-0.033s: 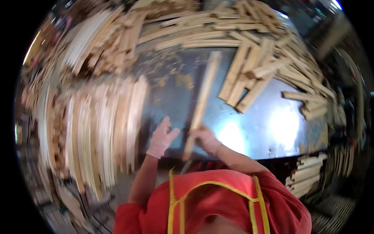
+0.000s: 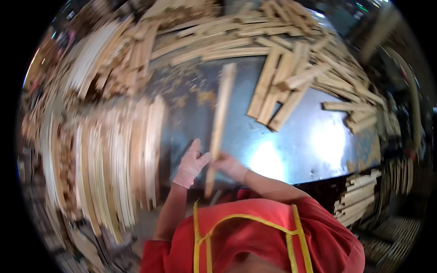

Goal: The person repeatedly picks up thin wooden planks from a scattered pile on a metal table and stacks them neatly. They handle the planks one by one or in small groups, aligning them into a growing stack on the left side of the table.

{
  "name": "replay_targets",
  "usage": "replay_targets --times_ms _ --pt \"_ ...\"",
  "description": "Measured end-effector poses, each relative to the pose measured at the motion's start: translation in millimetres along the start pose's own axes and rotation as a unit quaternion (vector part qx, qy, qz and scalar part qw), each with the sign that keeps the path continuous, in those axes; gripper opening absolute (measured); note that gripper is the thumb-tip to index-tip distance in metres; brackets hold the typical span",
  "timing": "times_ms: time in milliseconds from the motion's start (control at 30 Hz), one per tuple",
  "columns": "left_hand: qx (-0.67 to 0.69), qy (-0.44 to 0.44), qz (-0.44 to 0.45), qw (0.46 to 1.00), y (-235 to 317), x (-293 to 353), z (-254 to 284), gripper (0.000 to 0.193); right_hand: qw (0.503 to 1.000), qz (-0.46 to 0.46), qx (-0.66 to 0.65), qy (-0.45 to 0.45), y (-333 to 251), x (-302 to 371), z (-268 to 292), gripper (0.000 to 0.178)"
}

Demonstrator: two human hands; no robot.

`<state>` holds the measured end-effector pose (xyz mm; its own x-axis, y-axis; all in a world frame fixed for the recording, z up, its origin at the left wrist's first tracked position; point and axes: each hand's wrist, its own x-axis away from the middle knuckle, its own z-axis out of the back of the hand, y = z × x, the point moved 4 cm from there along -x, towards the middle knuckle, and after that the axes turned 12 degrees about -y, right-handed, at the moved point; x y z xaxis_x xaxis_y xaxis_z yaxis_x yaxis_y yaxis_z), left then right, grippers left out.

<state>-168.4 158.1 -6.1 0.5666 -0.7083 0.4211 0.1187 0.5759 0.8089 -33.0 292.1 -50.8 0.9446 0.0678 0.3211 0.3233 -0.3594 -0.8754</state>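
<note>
A long, pale wooden strip [image 2: 221,107] stands out over the dark table, its far end pointing away from me. My right hand [image 2: 230,167], in a light glove, grips it near its close end, fingers wrapped around the wood. Just left of the strip is my left hand [image 2: 191,166], gloved too, with thumb and fingers spread. Its thumb tip comes up to the strip's edge; whether it touches I cannot tell. Some blur softens both hands and the strip.
Left of my hands stands a wide row of upright-looking strips [image 2: 114,164]. Several loose pieces [image 2: 284,84] lie on the table [image 2: 296,150] at the right, with a long pile [image 2: 227,48] along the back. Wood shavings [image 2: 205,96] are scattered behind the strip.
My right hand has carried the strip left, closer to my left hand, and the strip now stands more upright in the picture. The left hand keeps its spread shape.
</note>
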Motion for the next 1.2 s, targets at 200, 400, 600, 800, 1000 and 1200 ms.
replay_targets --times_ms 200,400,600,800,1000,1200 --pt "-0.065 0.062 0.091 0.992 21.9 -29.8 19.0 0.048 0.988 0.003 0.156 0.006 -37.5 17.7 33.0 0.080" --pt "-0.508 0.211 0.152 0.821 -40.1 -2.1 96.5 0.084 0.953 0.092 -0.131 0.255 -32.0 109.8 217.7 0.032" --pt "-0.533 0.133 0.137 0.824 13.3 -83.8 36.2 0.099 0.829 0.118 -0.105 0.536 -96.0 146.7 420.3 0.079" --pt "-0.351 0.013 -0.068 0.934 131.2 -197.0 -109.2 0.089 0.801 0.124 -0.193 0.553 -177.7 80.3 494.9 0.101" --pt "-0.260 -0.158 0.006 0.953 180.6 -236.7 -197.6 0.078 0.805 0.206 -0.186 0.524 -155.7 52.4 467.1 0.091" --pt "-0.198 -0.385 -0.039 0.901 163.0 -162.2 -186.2 0.055 0.874 0.031 0.057 0.482 -120.9 110.9 332.8 0.102"
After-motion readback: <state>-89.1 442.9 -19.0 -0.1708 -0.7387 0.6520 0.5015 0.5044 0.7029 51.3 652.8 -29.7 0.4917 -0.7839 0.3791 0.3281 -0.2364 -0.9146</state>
